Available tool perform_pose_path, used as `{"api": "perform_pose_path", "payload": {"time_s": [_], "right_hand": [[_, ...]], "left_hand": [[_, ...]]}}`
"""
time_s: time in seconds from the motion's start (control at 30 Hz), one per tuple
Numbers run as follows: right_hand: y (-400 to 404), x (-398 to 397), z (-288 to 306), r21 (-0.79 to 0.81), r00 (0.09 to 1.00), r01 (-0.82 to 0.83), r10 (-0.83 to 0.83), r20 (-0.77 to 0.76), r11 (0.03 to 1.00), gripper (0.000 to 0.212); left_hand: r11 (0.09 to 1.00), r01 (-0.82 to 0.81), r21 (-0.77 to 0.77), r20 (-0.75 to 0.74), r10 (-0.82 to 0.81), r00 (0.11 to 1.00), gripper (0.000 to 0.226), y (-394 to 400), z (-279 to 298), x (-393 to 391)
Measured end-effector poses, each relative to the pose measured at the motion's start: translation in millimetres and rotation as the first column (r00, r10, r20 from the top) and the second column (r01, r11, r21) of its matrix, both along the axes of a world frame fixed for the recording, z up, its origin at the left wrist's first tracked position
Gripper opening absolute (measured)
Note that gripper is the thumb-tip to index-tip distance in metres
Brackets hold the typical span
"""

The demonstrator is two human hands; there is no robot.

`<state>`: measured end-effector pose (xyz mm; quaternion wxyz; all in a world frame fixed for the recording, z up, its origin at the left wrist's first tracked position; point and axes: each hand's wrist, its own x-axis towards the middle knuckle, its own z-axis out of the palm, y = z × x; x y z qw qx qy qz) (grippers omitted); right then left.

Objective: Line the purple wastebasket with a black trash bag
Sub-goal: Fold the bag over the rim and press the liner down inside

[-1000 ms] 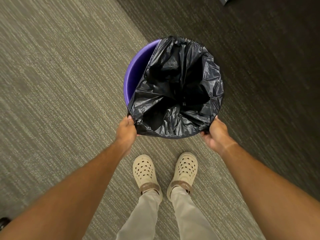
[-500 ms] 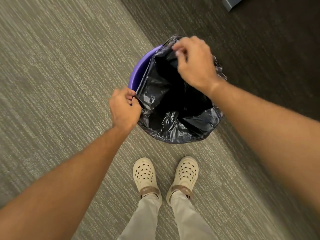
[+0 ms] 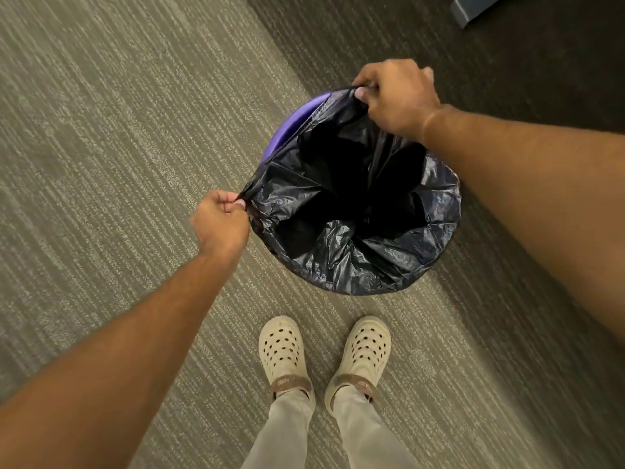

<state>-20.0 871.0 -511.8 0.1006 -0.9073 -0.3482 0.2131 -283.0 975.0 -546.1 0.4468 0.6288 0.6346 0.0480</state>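
The purple wastebasket (image 3: 297, 120) stands on the carpet in front of me; only a sliver of its far-left inner wall shows. A crinkled black trash bag (image 3: 355, 211) sits inside it, folded over the near and right rim. My left hand (image 3: 220, 221) pinches the bag's edge at the basket's left side. At the far rim, my right hand (image 3: 399, 96) grips the bag's edge and holds it taut above the purple rim. Between the two hands the bag's edge stretches in a straight line.
Grey striped carpet (image 3: 118, 130) lies to the left, darker carpet (image 3: 507, 79) to the right and far side. My two feet in cream clogs (image 3: 324, 353) stand just short of the basket. A dark grey furniture base (image 3: 473, 10) pokes in at the top right.
Both hands left the near rim. The left one went to the basket's left side, the right one to the far rim; together they have pulled the bag's edge outward over more of the purple wall.
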Motion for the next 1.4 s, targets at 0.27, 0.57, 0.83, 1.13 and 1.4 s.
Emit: {"api": "perform_pose_path", "payload": {"time_s": [0.27,0.57,0.83,1.13,1.4], "right_hand": [[17,9,-3,0.110,0.956,0.124,-0.089,-0.281,0.986,0.023],[32,11,-19,0.087,0.956,0.162,-0.135,-0.261,0.983,0.040],[20,6,-19,0.199,0.998,0.038,-0.029,-0.050,0.979,0.032],[29,14,-30,0.061,0.975,-0.161,0.168,-0.144,0.985,0.047],[33,8,-41,-0.044,0.999,-0.051,0.051,-0.016,0.998,0.059]], "left_hand": [[0.990,-0.012,-0.140,0.118,0.029,0.993,0.034,17,17,29],[0.995,0.091,-0.037,0.137,-0.086,0.987,0.014,17,8,47],[0.985,0.052,0.167,0.025,-0.057,0.998,0.025,26,17,72],[0.901,0.431,0.041,0.021,-0.432,0.902,0.024,15,3,93],[0.902,0.420,-0.100,0.084,-0.413,0.907,0.044,14,4,88]]}}
